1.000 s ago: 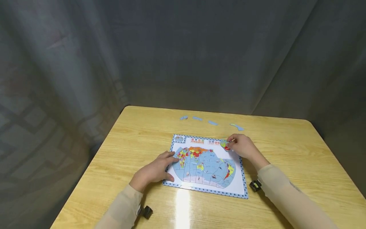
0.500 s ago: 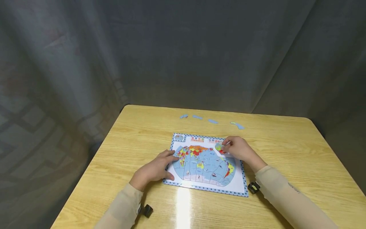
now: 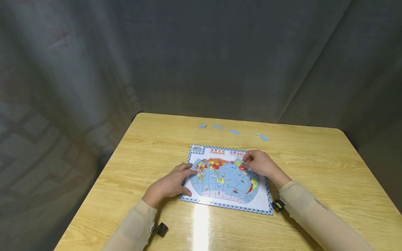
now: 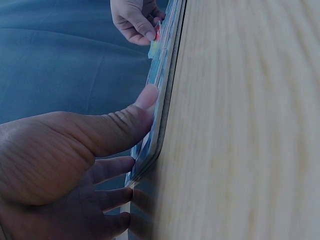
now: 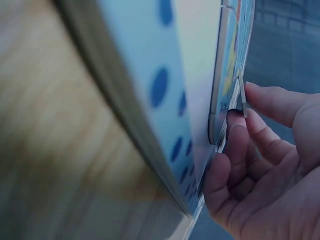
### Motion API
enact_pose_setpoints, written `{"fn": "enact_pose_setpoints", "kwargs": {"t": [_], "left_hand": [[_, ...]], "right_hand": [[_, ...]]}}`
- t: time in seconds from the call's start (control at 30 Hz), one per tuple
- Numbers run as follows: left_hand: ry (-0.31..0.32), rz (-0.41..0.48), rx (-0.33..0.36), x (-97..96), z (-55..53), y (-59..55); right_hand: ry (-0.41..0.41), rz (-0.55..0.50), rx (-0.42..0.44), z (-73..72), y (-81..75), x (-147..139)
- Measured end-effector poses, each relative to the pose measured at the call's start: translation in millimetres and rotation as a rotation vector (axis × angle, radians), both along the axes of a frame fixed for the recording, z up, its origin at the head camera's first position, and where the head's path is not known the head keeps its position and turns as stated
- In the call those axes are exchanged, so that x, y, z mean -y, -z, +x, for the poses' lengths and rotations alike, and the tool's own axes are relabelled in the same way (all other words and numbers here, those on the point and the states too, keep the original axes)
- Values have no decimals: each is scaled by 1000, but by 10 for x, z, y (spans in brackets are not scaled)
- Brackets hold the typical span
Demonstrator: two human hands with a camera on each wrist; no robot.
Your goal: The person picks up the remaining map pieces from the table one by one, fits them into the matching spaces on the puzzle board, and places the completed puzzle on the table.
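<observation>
- Pinching a green, yellow and red puzzle piece (image 3: pixel 238 162) between thumb and bent fingers of the right hand (image 3: pixel 260 163).
- Holding that piece at the upper right of the map puzzle (image 3: pixel 216 181), just below the printed lettering (image 3: pixel 237 153); seen tilted in the right wrist view, at an angle to the board (image 3: pixel 263 200).
- Curling the other right fingers in close to the board; impossible to tell there whether touching it.
- Resting the left hand (image 3: pixel 171 181) at the left edge of the board, with fingers spread and relaxed, grasping nothing, thumb near the closer left corner.
- Beyond the board, in a loose row on the wooden table (image 3: pixel 314 164), four mostly blue loose pieces (image 3: pixel 234 131), well apart from both hands.
- Around the board, a blue border (image 3: pixel 226 208) with dark dots.
- At each wrist, a light sleeve and a small black device.
- Behind the table, a dark grey curtain (image 3: pixel 201 62).
</observation>
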State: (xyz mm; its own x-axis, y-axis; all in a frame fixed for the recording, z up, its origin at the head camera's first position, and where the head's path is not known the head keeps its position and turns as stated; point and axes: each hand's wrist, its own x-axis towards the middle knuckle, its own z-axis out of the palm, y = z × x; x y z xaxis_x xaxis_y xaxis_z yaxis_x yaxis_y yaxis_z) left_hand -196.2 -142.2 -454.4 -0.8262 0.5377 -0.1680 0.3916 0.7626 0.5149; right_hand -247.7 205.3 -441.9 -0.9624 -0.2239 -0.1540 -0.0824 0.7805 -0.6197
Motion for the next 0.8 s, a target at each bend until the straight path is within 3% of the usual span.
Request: {"fn": "enact_pose_setpoints", "kwargs": {"t": [0.8], "left_hand": [[-9, 5, 4, -1, 30, -28]], "right_hand": [[-32, 28, 17, 30, 15, -1]]}}
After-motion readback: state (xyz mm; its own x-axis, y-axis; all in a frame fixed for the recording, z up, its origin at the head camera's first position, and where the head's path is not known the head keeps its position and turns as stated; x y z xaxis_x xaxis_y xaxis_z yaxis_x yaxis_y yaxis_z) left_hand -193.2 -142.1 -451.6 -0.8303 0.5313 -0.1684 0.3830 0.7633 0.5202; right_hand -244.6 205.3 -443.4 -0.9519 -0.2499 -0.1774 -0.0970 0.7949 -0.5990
